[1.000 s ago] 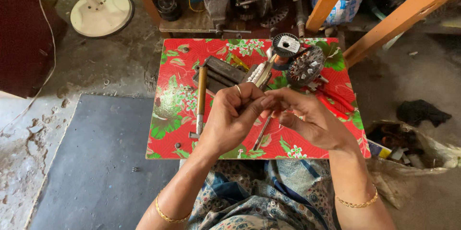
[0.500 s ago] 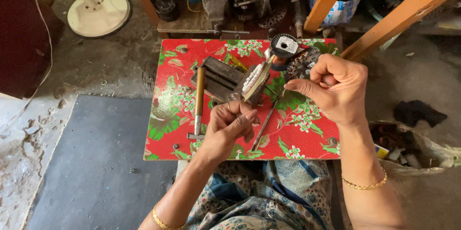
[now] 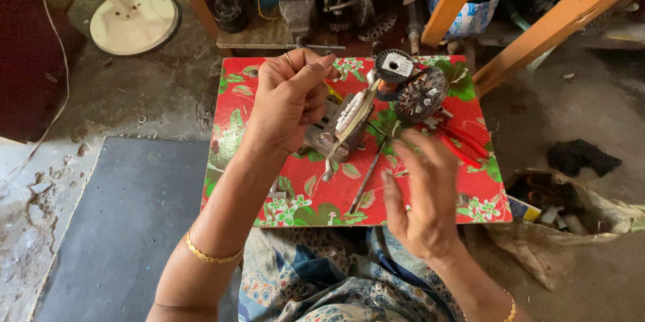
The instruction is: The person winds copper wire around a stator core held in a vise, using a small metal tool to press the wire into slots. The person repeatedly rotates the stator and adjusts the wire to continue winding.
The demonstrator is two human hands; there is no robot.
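Patterned blue-and-cream fabric (image 3: 322,275) covers the person's lap at the near edge of the red floral-print board (image 3: 255,100), which carries all the small parts. The right hand (image 3: 423,194) hovers over the near right part of the board, palm turned inward and fingers spread loosely apart, holding nothing; a thin gold bangle (image 3: 512,308) circles its wrist. Just left of it a slim grey metal rod (image 3: 366,181) lies on the board, pointing away from the near edge. The left hand (image 3: 290,97) is raised over the middle of the board, closed into a fist with thumb and forefinger pinched together; whether anything thin is caught in that pinch cannot be told. A gold bangle (image 3: 209,255) sits on that forearm. Just right of the fist stands the grey metal stator block with white winding slots (image 3: 349,124), tilted, near the board's centre. Beyond it, toward the far right corner, lies a round dark slotted motor core (image 3: 421,95), and at the far edge a small black spool with a white label (image 3: 393,65). Red-handled pliers (image 3: 463,144) rest along the right edge. Past the right edge, on the floor, an open tan sack (image 3: 605,218) holds mixed scraps. A white round fan base (image 3: 134,21) stands on the floor beyond the far left corner.
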